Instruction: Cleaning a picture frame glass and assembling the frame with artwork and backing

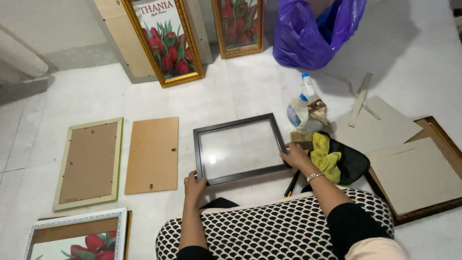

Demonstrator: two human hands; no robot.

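On the white floor [250, 91], left to right: plain brown backing board [152, 155], then left hand [194, 185] clamped on the near-left corner of the dark rectangular glazed picture frame [239, 148] lying flat, right hand [296, 156] gripping its right edge, yellow cloth [325, 156] just beside.

Purple plastic bag [313, 29] at top, white spray bottle [301, 108] with blue label beside the frame
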